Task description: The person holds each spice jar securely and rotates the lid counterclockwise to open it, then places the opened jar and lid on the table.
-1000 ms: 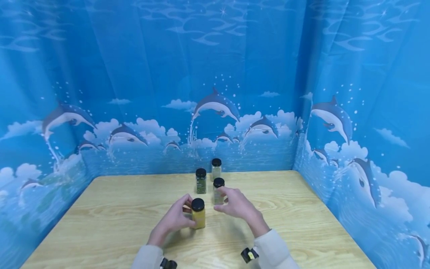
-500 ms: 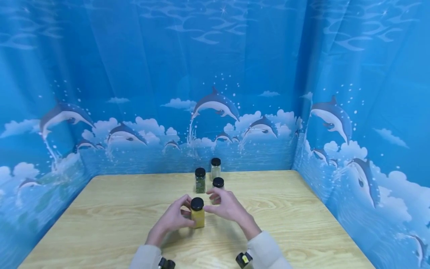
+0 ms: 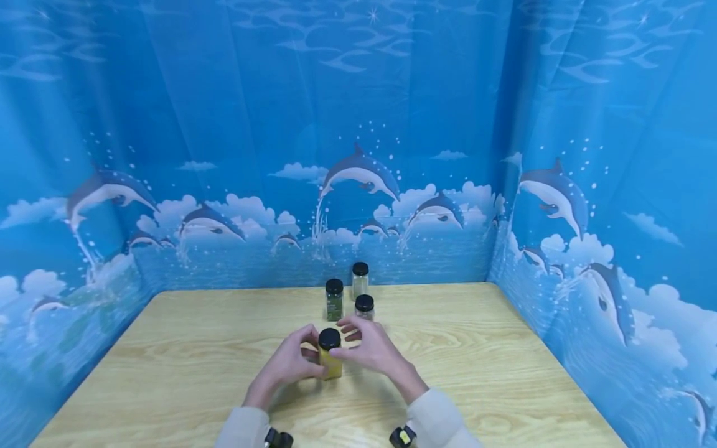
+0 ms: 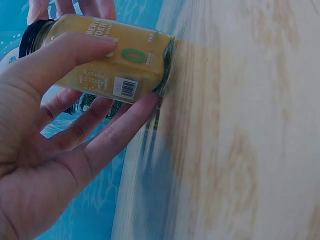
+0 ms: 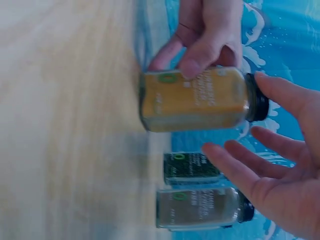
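Upright on the wooden table stands a glass spice jar of yellow turmeric powder [image 3: 333, 368] with a black lid [image 3: 329, 338]. My left hand [image 3: 287, 361] holds it from the left, thumb along the near side of the label [image 4: 132, 55] and fingers behind it. From the right, my right hand [image 3: 374, 348] comes close around the lid. In the right wrist view its thumb [image 5: 280, 95] meets or nearly meets the lid's edge, while the other fingers [image 5: 235, 167] are spread and relaxed, holding nothing.
Behind the hands are a jar with dark green contents [image 3: 334, 306], a grey-brown powder jar [image 5: 197, 207] partly hidden by my right hand in the head view, and a pale jar [image 3: 360, 285] near the table's [image 3: 224, 323] far edge. A blue dolphin curtain [image 3: 252, 155] surrounds the table.
My right hand has left the grey-brown jar and moved left and slightly nearer, to the turmeric jar's lid. The left hand and its jar have stayed almost still.
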`<state>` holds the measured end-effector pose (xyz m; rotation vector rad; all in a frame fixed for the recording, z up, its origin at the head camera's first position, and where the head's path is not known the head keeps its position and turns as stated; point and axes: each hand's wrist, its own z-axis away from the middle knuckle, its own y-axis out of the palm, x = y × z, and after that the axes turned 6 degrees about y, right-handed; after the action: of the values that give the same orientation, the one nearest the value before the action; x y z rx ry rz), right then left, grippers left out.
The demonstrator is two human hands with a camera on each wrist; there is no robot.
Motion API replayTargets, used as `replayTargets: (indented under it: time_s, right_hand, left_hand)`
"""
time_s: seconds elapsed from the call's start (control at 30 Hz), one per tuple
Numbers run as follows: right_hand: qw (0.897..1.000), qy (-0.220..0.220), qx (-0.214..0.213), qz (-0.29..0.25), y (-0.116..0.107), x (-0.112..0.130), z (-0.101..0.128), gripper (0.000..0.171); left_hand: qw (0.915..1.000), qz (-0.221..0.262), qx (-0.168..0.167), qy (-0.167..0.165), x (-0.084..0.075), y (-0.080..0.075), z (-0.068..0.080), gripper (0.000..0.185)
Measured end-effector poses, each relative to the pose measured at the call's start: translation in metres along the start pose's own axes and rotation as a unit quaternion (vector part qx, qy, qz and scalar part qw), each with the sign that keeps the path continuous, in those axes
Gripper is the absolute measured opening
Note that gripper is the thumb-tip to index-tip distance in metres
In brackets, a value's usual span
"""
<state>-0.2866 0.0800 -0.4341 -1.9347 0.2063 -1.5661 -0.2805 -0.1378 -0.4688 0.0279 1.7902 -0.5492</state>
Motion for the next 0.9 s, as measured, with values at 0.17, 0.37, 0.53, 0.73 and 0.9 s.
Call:
replayTargets:
  time_s: [0.17, 0.37, 0.53, 0.73, 0.9]
  right_hand:
    - [1.000, -0.002, 0.002, -0.012, 0.008, -0.005, -0.002, 0.059]
    - [1.000, -0.007, -0.006, -0.019, 0.011, -0.005, -0.001, 0.055]
    - [1.000, 0.000, -0.016, -0.023, 0.014, -0.006, -0.002, 0.053]
    - [0.999, -0.008, -0.031, -0.030, 0.016, -0.008, -0.003, 0.045]
    - [0.998, -0.036, -0.038, -0.033, 0.019, -0.010, -0.002, 0.044]
  left_hand:
    - [1.0000, -0.003, 0.002, 0.004, 0.000, 0.000, -0.001, 0.048]
    - [0.9999, -0.005, 0.005, 0.014, 0.002, 0.000, -0.002, 0.048]
    - [0.9997, -0.010, 0.006, 0.022, 0.003, -0.001, -0.002, 0.047]
    - [0.9995, -0.013, 0.007, 0.026, 0.004, -0.001, -0.003, 0.046]
    - [0.9992, -0.020, 0.009, 0.032, 0.005, 0.000, -0.004, 0.045]
